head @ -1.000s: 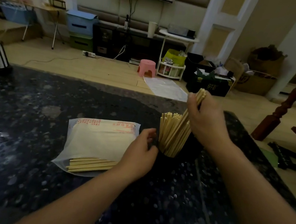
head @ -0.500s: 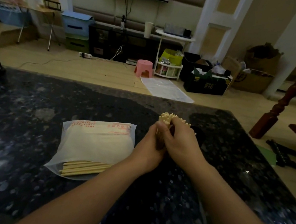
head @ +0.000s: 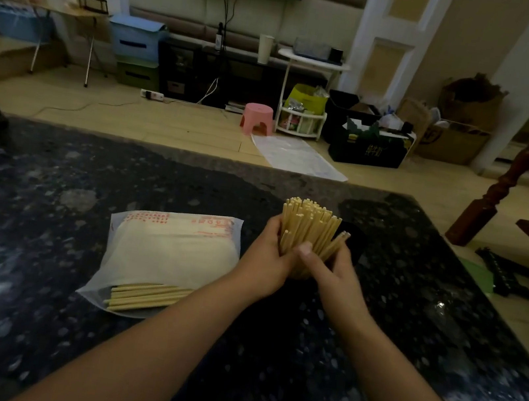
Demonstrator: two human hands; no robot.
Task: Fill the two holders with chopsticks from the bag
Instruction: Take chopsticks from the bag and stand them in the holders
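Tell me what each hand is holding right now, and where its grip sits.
Both hold the upright chopstick bundle. The left hand wraps its left side, the right hand its lower right, thumb across the front. Both grips sit low; tops free.

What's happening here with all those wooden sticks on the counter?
A person is sorting chopsticks. Both hands, the left hand and the right hand, are wrapped around an upright bundle of chopsticks that seems to stand in a dark holder, mostly hidden behind the hands. Beside them on the dark speckled counter lies a pale plastic bag with more chopsticks poking out of its near, open end. A second holder cannot be clearly made out.
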